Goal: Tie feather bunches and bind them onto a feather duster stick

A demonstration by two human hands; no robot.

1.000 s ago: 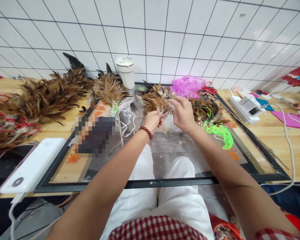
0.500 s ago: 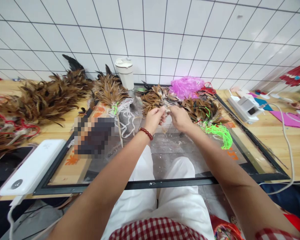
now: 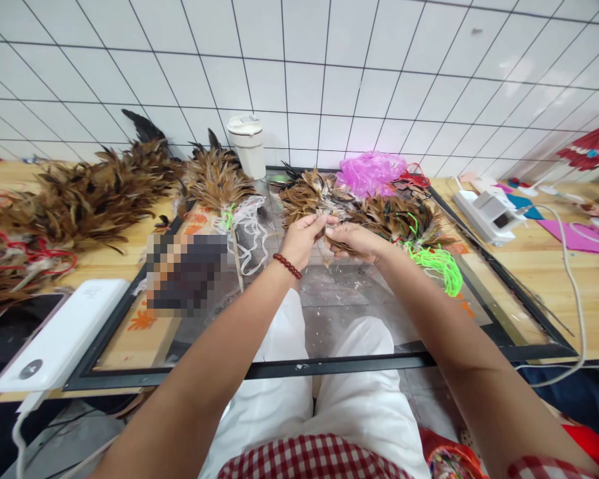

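My left hand, with a red bead bracelet at the wrist, pinches a small bit of feather over the glass-topped frame. Close against it, my right hand has its fingers closed around brown feathers that show below the palm. Just behind both hands lies a heap of brown feathers with pale, fluffy bases. More brown feathers spread to the right, beside bright green strings. The fingertips partly hide what they grip.
A feather bundle on a stick lies left, near white strings and a white cup. Pink plastic sits behind the feathers. A dark frame edge crosses above my lap. A white power bank and a power strip flank it.
My right hand has turned and lowered slightly, and brown feathers now show beneath its palm. My left hand has shifted slightly left, still pinching close to the right.
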